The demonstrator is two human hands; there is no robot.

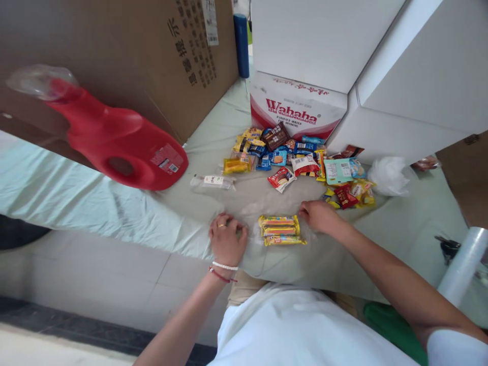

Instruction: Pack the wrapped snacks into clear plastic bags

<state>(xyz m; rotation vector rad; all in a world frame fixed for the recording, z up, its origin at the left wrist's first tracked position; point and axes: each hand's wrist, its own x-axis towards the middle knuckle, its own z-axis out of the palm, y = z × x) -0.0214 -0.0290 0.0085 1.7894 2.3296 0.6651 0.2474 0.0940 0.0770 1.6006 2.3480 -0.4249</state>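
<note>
In front of me, a small row of yellow-wrapped snack bars lies side by side on a sheet of clear plastic film. My left hand is at the film's left side, fingers curled down onto it; the fingertips are partly hidden. To the right of the bars, my right hand pinches the film's edge between thumb and fingers. Just beyond the film lies a red and white snack packet. A clear packet with a white label rests farther left.
Behind is a pile of mixed snack packets against a Wahaba-printed box. A red jug leans by a cardboard box at left. At right are a crumpled clear bag and a film roll. The cloth-covered table's edge is near me.
</note>
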